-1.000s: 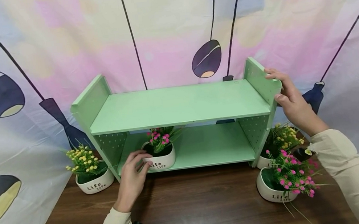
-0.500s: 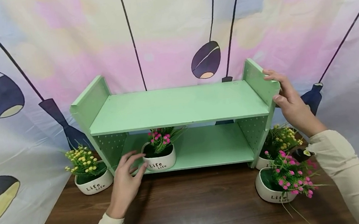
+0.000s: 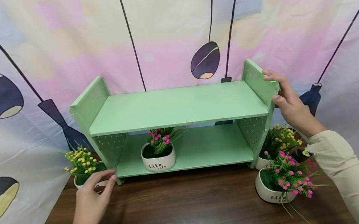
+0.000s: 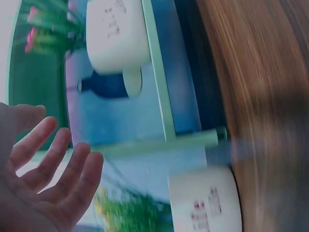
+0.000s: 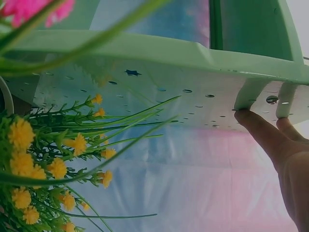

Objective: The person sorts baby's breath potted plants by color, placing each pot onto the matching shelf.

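Observation:
A white pot lettered "Life" with pink artificial flowers (image 3: 159,161) stands on the lower board of the green two-tier shelf (image 3: 179,106), left of its middle. My left hand (image 3: 92,201) is in the air by the shelf's lower left front corner, fingers loosely bent and holding nothing. Just behind it, partly covered, is a white pot of yellow flowers (image 3: 81,162) on the table. My right hand (image 3: 292,105) rests on the shelf's right side panel, thumb near its front edge. In the right wrist view, straight fingers (image 5: 263,133) touch the panel's perforated outer face.
Right of the shelf, a second pot of yellow flowers (image 3: 282,139) stands behind another pot of pink flowers (image 3: 274,189) on the dark wooden table (image 3: 189,206). Long grass blades stick out from the pink one. A patterned cloth (image 3: 164,29) hangs behind the shelf.
My left hand has let go of the pink-flower pot on the lower board and moved left and toward me. That pot stays in place. My right hand remains on the side panel.

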Motion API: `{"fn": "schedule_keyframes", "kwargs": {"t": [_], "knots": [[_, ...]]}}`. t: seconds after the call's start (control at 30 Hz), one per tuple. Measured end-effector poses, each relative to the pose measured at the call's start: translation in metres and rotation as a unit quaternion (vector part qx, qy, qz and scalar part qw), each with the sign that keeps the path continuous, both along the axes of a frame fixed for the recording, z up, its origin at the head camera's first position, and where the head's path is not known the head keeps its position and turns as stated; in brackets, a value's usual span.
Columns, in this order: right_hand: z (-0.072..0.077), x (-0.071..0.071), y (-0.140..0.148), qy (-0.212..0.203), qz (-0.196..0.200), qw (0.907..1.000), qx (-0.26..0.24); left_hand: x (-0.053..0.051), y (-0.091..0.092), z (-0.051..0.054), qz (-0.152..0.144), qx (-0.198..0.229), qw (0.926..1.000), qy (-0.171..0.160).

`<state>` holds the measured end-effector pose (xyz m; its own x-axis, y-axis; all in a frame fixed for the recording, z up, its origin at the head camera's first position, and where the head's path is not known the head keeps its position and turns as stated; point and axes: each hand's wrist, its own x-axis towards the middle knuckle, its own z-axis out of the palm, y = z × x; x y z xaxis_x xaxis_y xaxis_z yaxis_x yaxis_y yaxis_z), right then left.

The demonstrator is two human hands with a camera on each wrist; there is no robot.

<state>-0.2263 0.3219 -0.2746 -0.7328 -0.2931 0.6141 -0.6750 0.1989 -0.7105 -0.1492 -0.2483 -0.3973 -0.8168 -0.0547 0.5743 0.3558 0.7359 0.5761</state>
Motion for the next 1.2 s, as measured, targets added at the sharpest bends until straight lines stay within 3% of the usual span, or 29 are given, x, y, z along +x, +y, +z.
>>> {"fn": "schedule_keyframes", "kwargs": {"t": [0.23,0.37,0.57,0.67,0.93,1.07,1.2], "knots": [[0.001,0.002,0.000,-0.002,-0.021,0.9997,0.011,0.005,-0.041,-0.001,0.073,-0.001,0.9966,-0.037],[0.001,0.003,0.001,-0.001,-0.019,0.9998,0.008,0.001,-0.059,-0.010,0.099,0.012,0.9930,-0.064],[0.000,0.001,0.001,-0.002,-0.011,0.9999,0.002,-0.004,-0.077,-0.027,0.134,0.016,0.9889,-0.061],[-0.001,0.001,0.001,-0.004,-0.018,0.9998,0.005,-0.006,-0.085,-0.032,0.130,-0.004,0.9897,-0.060],[-0.002,0.002,0.001,-0.007,-0.023,0.9997,0.006,-0.014,-0.097,-0.040,0.081,-0.105,0.9904,-0.041],[-0.001,0.001,0.001,-0.009,-0.020,0.9998,0.002,-0.017,-0.099,-0.044,0.069,-0.108,0.9903,-0.054],[-0.001,0.001,0.001,-0.009,-0.016,0.9998,0.002,-0.019,-0.098,-0.046,0.093,-0.084,0.9905,-0.057]]}}
